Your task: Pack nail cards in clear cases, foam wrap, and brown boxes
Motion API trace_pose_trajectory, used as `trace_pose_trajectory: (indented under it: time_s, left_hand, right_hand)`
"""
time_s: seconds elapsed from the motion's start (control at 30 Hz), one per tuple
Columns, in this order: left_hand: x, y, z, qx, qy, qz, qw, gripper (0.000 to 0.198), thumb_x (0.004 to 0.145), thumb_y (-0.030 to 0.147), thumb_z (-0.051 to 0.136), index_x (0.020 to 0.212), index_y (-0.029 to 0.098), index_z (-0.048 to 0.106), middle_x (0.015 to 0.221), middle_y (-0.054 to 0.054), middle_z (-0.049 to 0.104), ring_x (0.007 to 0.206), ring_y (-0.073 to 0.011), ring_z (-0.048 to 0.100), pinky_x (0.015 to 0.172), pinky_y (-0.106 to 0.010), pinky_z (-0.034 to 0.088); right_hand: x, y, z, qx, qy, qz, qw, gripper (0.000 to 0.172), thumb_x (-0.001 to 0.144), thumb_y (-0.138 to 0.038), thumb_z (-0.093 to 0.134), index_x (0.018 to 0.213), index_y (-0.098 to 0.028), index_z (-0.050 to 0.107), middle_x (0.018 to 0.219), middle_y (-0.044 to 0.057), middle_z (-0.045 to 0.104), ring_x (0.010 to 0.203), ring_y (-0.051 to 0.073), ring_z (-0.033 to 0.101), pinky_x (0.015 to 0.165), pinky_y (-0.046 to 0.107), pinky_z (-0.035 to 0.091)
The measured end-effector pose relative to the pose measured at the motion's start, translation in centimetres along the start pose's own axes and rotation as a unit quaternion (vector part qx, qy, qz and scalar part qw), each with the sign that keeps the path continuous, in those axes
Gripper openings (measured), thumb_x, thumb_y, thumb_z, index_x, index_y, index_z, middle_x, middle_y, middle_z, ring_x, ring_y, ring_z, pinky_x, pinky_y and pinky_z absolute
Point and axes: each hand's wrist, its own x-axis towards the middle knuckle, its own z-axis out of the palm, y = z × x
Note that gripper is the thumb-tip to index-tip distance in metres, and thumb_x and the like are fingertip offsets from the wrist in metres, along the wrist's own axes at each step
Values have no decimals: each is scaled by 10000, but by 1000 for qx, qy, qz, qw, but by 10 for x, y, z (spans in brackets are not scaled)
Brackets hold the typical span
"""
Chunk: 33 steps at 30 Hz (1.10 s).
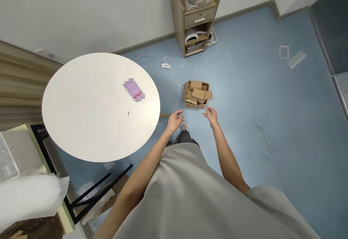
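Both hands hang in the air in front of my body, with nothing in them. My left hand (pixel 175 120) is just right of the round white table (pixel 92 123), its fingers apart and slightly curled. On the other side, my right hand (pixel 210 116) also has its fingers apart. Beyond and between them, a cardboard box (pixel 195 105) on the floor holds several small flat cardboard boxes (pixel 198 93). Neither hand appears to touch it. On the tabletop lies a blurred purple and pink item (pixel 133 88).
A wooden cabinet (pixel 178 21) stands against the wall, with a white basket (pixel 199 1) on top. A white cable with a power strip (pixel 165 65) runs across the blue floor. Bubble wrap (pixel 29 199) lies at lower left, near a black metal frame (pixel 103 192).
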Motion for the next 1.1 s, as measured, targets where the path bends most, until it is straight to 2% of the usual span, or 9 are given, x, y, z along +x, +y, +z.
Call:
trace_pose_trajectory:
  time_s: [0.13,0.23,0.37,0.57,0.67,0.77,1.0,1.1]
  left_hand:
    - [-35,-30,-33,-14,21,-48,999,202,880,318,800,1058,224,792,1269,-137,819,1250,-345,756,1219,-570,543]
    - [-56,-44,-58,-33,56,-66,996,208,892,368,789,1054,237,791,1255,-135,820,1257,-346,755,1217,-562,541]
    - [-74,-51,-82,-65,111,-74,989,176,904,381,762,1004,239,788,1205,-129,825,1235,-346,754,1200,-553,541]
    - [-92,-54,-118,-130,163,-37,977,108,910,330,737,951,241,781,1197,-109,831,1226,-313,745,1196,-506,533]
    - [-113,-65,-148,-166,177,-11,970,147,921,337,722,1000,237,794,1252,-116,826,1234,-309,745,1187,-513,539]
    - [-144,-86,-186,-202,211,7,956,163,908,364,739,996,241,802,1243,-117,832,1220,-317,746,1175,-527,552]
    - [-226,-147,-286,-292,307,27,906,240,875,389,795,1048,223,796,1227,-127,821,1223,-318,748,1173,-523,566]
    - [-259,-169,-320,-318,351,36,880,283,900,406,789,1099,205,772,1271,-146,800,1260,-319,739,1174,-512,565]
  right_hand:
    - [-15,13,29,-25,-48,35,998,294,914,-434,750,1100,-217,683,1181,57,772,800,145,784,805,285,614]
    - [-28,11,56,-55,-113,33,991,215,923,-372,749,1060,-214,699,1118,50,788,792,145,783,852,311,628]
    - [-47,-1,95,-108,-202,-8,973,137,952,-319,737,1046,-221,723,1097,43,807,805,150,784,916,351,649]
    - [-91,-16,163,-182,-286,-97,936,132,972,-339,745,1049,-232,750,1112,52,825,836,174,800,983,405,656]
    - [-128,-16,199,-188,-328,-123,918,177,967,-375,754,1068,-230,756,1110,65,836,867,192,808,963,399,659]
    - [-173,-7,233,-187,-365,-133,902,239,958,-421,773,1096,-227,762,1127,84,843,899,204,813,929,381,659]
    - [-286,40,307,-198,-410,-138,879,390,949,-571,767,1150,-238,755,1226,116,844,987,224,826,954,391,642]
    - [-333,59,337,-213,-440,-132,862,435,930,-600,784,1167,-236,758,1240,121,841,996,232,824,994,410,632]
